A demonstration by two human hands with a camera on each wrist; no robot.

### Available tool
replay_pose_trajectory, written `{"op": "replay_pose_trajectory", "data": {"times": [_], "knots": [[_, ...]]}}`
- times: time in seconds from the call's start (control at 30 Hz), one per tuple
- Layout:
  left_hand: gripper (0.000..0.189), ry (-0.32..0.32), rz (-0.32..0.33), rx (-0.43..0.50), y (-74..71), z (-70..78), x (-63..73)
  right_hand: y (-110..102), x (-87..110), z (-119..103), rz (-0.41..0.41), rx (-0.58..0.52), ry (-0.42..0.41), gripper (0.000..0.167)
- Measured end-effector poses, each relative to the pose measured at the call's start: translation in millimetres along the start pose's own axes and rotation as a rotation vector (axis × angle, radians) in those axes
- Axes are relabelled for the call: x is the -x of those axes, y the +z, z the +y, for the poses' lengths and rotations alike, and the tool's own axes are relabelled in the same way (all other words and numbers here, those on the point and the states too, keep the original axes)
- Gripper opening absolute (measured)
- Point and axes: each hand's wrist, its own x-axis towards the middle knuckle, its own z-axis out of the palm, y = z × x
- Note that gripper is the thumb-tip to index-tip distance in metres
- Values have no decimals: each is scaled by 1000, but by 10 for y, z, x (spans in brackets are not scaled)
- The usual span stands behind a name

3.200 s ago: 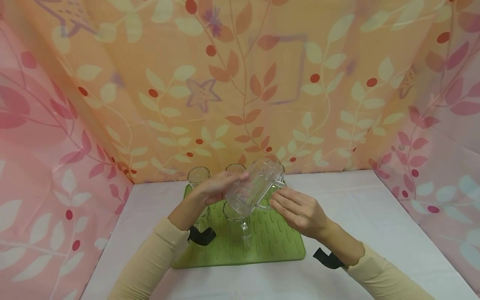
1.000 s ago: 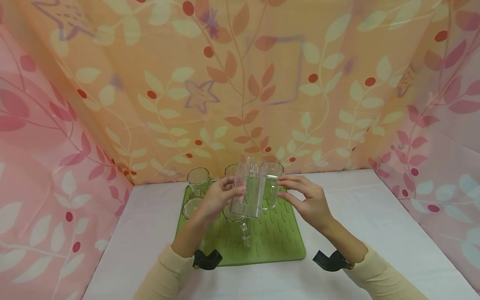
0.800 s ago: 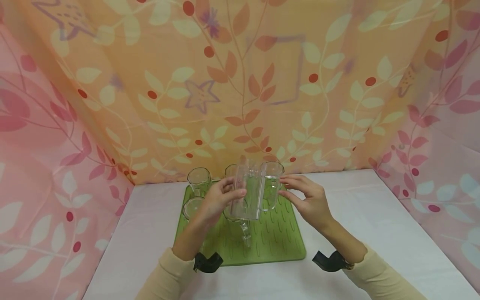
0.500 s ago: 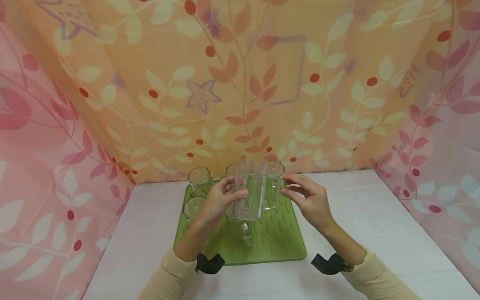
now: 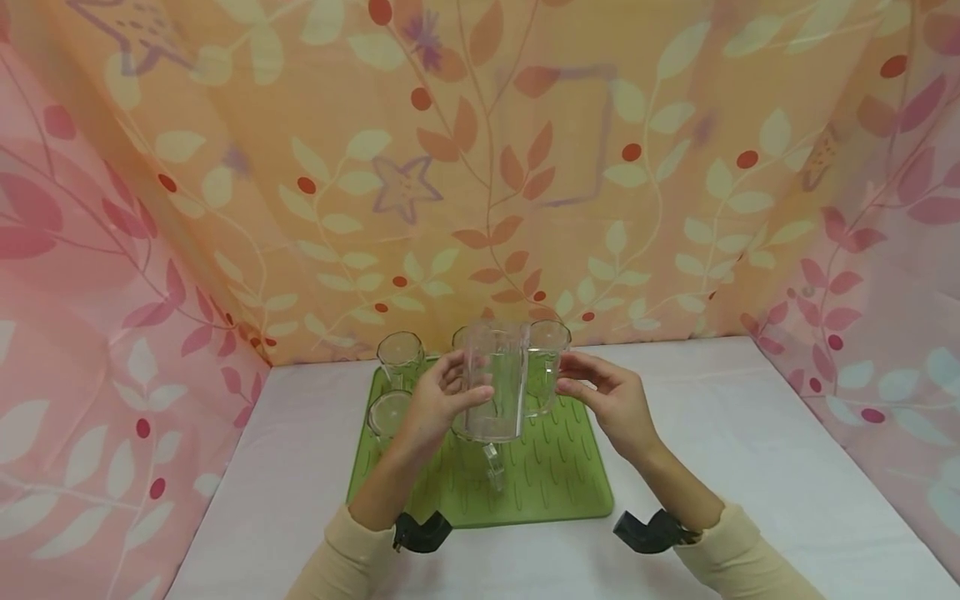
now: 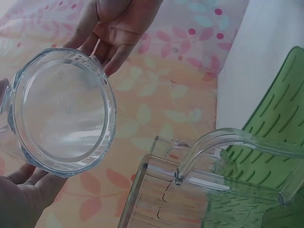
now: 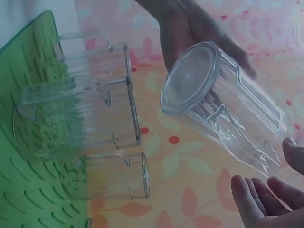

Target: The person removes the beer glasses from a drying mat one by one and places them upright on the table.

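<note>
A clear mug with faceted sides (image 5: pixel 501 396) is held up above the green mat, nearly upright. My left hand (image 5: pixel 438 396) grips its body from the left, thumb across the near side. My right hand (image 5: pixel 611 400) has thumb and fingertips at the handle on the right, pinching it lightly. Seen from the left wrist, the round base of the mug (image 6: pixel 64 116) faces the camera, with the right hand (image 6: pixel 116 31) above it and the left hand (image 6: pixel 26 197) below. In the right wrist view the handle (image 7: pixel 242 142) reaches between the right thumb and fingers (image 7: pixel 247 194).
Several similar clear mugs stand on the ridged green mat (image 5: pixel 555 492), among them one at back left (image 5: pixel 400 354) and one at front left (image 5: pixel 390 412). The mat lies on a white table (image 5: pixel 705 433), with patterned cloth (image 5: pixel 337 125) behind and at both sides.
Some three seconds ago the mug was tilted strongly to the right; it has since turned nearly upright. My left hand has shifted its grip to the mug's side. Only slight motion in the last second.
</note>
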Motion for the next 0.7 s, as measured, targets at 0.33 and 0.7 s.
{"op": "replay_pose_trajectory", "data": {"times": [0.33,0.7], "knots": [[76,28,-7,49,-23,-51,31,6,9,40,-39,-171,125,37],[91,152,11,-46,-18,-137,70,15,-6,41,-83,-272,147,27]]}}
